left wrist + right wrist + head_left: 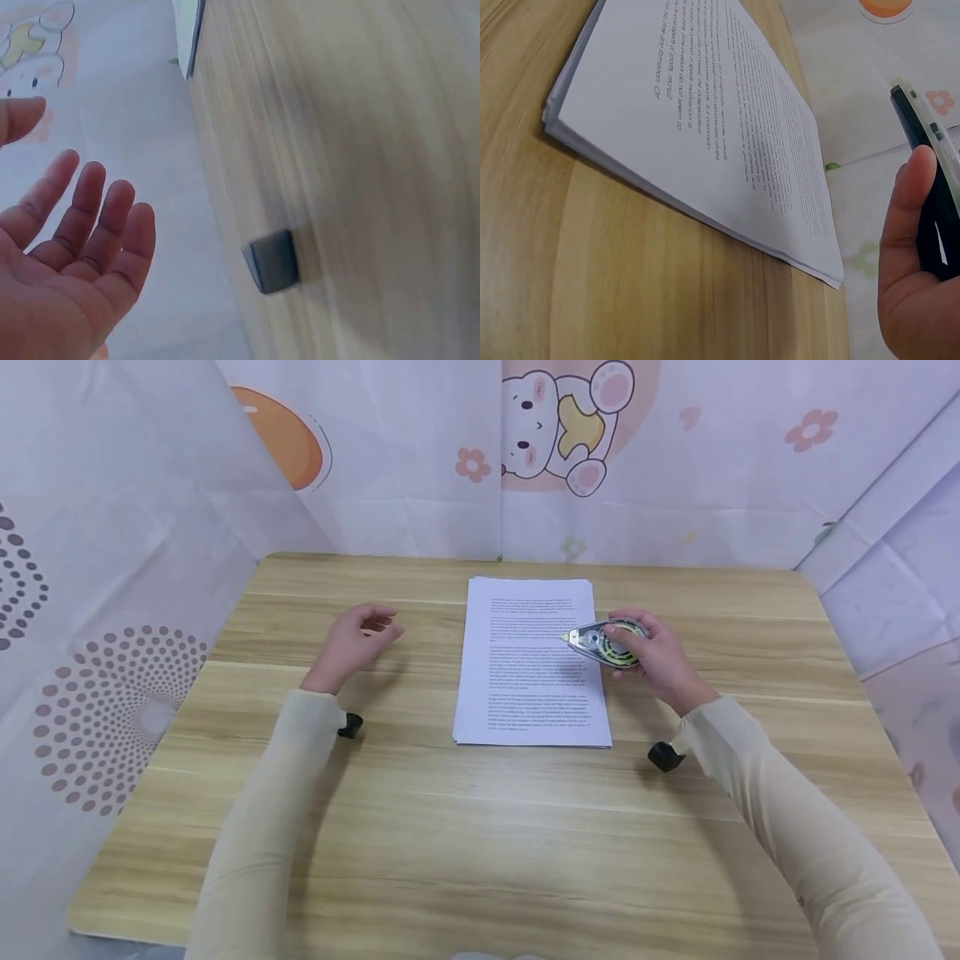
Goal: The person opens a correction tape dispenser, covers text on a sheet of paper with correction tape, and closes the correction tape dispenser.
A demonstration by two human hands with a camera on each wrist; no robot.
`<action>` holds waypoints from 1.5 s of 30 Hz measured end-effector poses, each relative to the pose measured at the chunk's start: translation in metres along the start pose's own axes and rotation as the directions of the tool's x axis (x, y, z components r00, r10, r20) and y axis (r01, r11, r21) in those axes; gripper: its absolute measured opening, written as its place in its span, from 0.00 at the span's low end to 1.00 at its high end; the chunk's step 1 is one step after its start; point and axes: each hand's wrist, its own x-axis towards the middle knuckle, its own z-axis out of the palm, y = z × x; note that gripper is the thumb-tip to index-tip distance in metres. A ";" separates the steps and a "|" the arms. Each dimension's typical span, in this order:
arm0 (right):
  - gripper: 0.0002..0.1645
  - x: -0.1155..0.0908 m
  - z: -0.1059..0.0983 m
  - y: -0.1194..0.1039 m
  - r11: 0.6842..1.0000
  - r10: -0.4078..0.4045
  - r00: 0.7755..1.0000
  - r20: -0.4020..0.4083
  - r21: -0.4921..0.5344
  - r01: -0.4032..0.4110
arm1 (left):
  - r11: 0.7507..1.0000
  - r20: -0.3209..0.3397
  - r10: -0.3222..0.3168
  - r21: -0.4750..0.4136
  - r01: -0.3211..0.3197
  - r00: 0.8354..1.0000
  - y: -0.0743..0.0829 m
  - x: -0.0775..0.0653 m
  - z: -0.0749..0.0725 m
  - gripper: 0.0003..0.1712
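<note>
My right hand [660, 664] holds a correction tape dispenser [592, 642] with a clear, pointed body and yellow-green parts. Its tip points left, over the right side of a stack of printed paper [532, 731]. The thumb lies on top of the dispenser. In the right wrist view, the dispenser [930, 142] appears edge-on beside the thumb, partly cut off by the frame. My left hand [352, 647] is above the table left of the stack, fingers loosely bent and holding nothing. The left wrist view shows the left palm [52, 307] with its fingers apart.
The wooden table [480, 843] has its back edge against a curtain [405, 460] printed with a bear and flowers. Small black devices [664, 757] sit by both wrists. A dark block [274, 262] shows in the left wrist view.
</note>
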 end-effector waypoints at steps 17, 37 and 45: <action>0.19 0.000 0.001 0.000 0.999 0.001 1.000 0.029 0.045 -0.003 | 0.877 0.269 0.303 0.296 -0.378 0.914 0.033 0.013 0.039 0.26; 0.20 0.005 0.000 0.008 1.000 -0.016 1.000 0.022 0.000 0.016 | 0.654 0.558 0.365 0.417 -0.631 0.746 0.048 0.025 0.077 0.27; 0.20 0.006 0.001 0.011 1.000 0.004 1.000 0.026 0.007 -0.004 | 0.662 0.587 0.317 0.426 -0.617 0.745 0.046 0.033 0.087 0.25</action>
